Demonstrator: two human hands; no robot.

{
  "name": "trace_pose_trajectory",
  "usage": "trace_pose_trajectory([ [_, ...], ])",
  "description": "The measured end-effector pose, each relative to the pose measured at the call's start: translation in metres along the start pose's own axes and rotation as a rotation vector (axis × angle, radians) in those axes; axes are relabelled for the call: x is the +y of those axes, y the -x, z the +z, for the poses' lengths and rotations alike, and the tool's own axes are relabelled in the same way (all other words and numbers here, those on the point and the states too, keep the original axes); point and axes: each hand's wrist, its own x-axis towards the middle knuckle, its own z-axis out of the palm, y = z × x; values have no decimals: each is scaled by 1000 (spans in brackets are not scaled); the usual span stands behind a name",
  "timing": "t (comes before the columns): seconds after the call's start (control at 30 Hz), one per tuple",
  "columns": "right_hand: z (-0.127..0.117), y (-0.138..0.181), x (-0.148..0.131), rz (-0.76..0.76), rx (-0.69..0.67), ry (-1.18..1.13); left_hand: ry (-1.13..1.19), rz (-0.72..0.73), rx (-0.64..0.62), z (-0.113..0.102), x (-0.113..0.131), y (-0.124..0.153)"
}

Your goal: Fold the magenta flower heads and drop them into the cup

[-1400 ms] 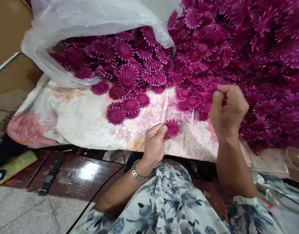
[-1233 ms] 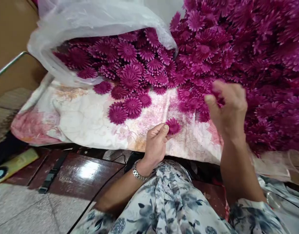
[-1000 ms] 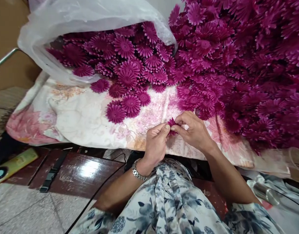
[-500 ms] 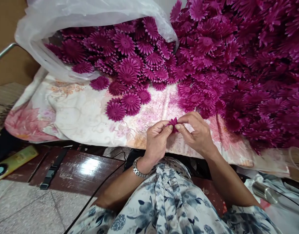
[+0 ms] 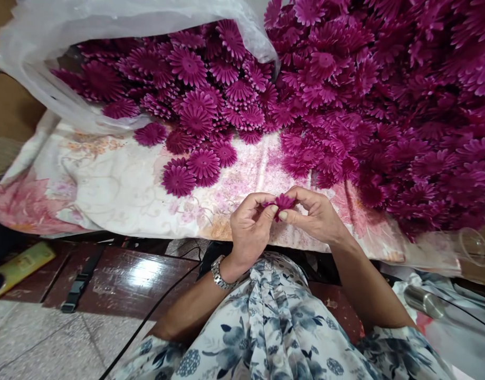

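While the flower (image 5: 284,202) sits right between both sets of fingertips, round, with no long axis, and equally near each hand, the left hand (image 5: 249,228) pinches its near-left edge between thumb and forefinger. The right hand (image 5: 316,215) grips the other edge the same way, its hidden fingers impossible to make out. Below spreads the cloth (image 5: 111,184); beyond lie the heap (image 5: 388,121) and the bag (image 5: 24,58).

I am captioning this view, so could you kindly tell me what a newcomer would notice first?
Probably the large heap of magenta flowers filling the upper right. At upper left, a white bag gapes open around more flowers, some on the floral cloth. Near the cloth's front edge, the left hand and right hand hold one flower.
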Motion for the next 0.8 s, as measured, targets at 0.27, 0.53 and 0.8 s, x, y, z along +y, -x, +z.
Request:
trace_pose_trajectory([
  [0.27,-4,6,11,-30,100,46,51,-48,-62,-3,0,-1],
  [0.53,-2,9,11,-95,125,243,50,-99,-38,-5,3,-1],
  [0.8,3,6,7,-93,64,205,-84,-65,-213,-8,14,-8],
])
